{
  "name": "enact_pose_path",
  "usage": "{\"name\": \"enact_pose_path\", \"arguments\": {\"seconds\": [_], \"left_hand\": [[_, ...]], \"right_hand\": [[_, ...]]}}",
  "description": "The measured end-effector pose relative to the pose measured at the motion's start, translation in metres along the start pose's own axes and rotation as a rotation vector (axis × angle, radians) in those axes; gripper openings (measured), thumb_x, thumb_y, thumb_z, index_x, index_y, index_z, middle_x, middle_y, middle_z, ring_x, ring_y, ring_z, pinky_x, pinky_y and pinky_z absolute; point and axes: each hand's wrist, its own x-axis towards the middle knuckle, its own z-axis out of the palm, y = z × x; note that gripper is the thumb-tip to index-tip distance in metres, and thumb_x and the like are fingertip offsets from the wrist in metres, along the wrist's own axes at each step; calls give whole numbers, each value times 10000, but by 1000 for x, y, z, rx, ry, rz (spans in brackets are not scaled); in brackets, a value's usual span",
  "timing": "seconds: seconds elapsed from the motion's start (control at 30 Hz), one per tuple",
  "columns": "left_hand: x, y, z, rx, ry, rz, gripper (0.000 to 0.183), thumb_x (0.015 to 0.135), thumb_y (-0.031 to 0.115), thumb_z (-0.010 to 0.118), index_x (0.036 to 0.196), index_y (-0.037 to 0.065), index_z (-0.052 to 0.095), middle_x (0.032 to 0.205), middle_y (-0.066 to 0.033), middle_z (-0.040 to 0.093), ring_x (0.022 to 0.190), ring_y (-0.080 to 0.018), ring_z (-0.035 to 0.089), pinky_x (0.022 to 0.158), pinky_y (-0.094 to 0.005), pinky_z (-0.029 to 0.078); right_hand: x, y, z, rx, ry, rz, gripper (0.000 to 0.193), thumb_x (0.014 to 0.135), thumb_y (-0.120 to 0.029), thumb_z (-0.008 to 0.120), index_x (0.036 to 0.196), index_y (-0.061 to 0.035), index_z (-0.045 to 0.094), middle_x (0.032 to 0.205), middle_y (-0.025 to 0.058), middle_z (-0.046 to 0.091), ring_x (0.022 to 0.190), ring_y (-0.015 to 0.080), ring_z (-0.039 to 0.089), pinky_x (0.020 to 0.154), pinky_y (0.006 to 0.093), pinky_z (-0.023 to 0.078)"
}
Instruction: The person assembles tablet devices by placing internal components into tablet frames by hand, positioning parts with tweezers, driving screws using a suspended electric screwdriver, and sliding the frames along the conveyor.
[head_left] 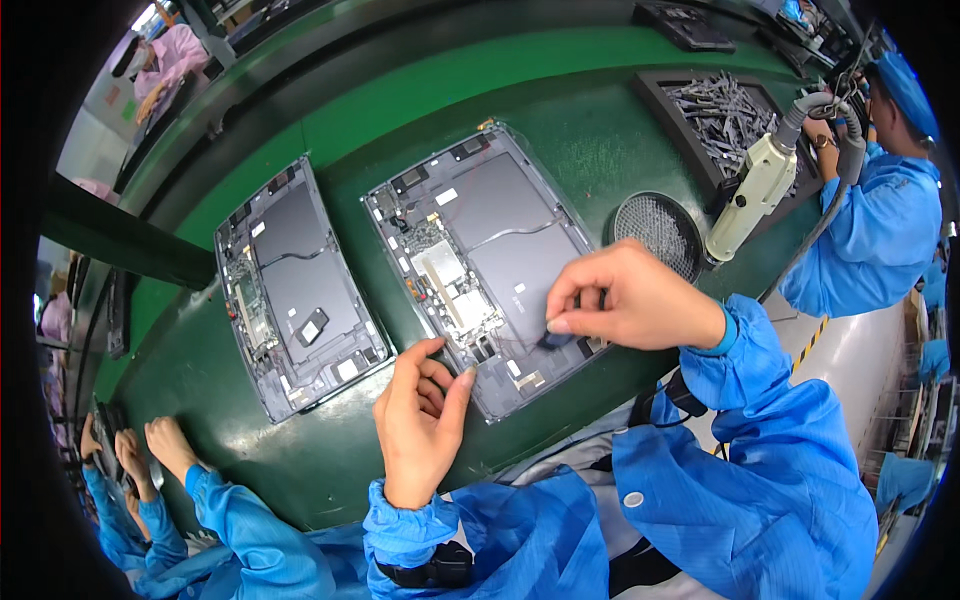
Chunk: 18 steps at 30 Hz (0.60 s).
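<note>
In front of me lies an opened tablet-like device, its grey inside facing up, with a battery panel, a circuit board and a cable. My left hand is at its near left edge, thumb and forefinger apart, other fingers curled, holding nothing I can see. Over the near right part of the device, my right hand is closed in a pinch. A small dark piece shows below those fingertips; its kind is hidden. To the left lies a second opened device, with a small dark rectangular part on it.
A round dish of small clear pieces stands at right, beside a pale handheld power tool on a hose. Behind is a dark tray with many grey strips. Co-workers' hands are at lower left; another person sits at right.
</note>
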Motion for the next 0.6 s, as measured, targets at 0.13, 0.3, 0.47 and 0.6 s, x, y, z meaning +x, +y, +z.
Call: {"name": "enact_pose_path", "arguments": {"seconds": [0.13, 0.3, 0.47, 0.6], "left_hand": [[-1, 6, 1, 9, 14, 25, 322, 759, -21, 697, 1057, -6, 575, 698, -35, 548, 503, -60, 446, 447, -205, 363], [-3, 11, 2, 79, 19, 171, 290, 732, -32, 709, 1000, 3, 604, 722, -59, 542, 507, -97, 466, 447, -222, 369], [-4, 13, 6, 187, -49, 352, 301, 702, -38, 710, 982, -5, 604, 809, -78, 545, 583, -108, 490, 480, -215, 366], [1, 19, 12, 300, -143, 496, 375, 652, 75, 786, 994, 24, 639, 859, -85, 551, 705, -246, 566, 566, -327, 476]], "right_hand": [[-11, 13, 22, 72, -41, -119, 133, 779, -53, 706, 910, -37, 694, 710, 49, 646, 521, 102, 545, 491, 240, 416], [-12, 22, 32, 16, -52, -213, 126, 770, -40, 692, 895, -31, 687, 738, 66, 655, 547, 163, 586, 508, 264, 435], [-10, 16, 25, 40, -156, -100, 90, 758, -51, 666, 842, -19, 675, 755, 111, 676, 680, 244, 657, 617, 335, 491], [-18, 18, 27, -119, -60, -295, 86, 758, -75, 668, 836, -45, 684, 796, 71, 642, 691, 245, 634, 613, 353, 486]]}}
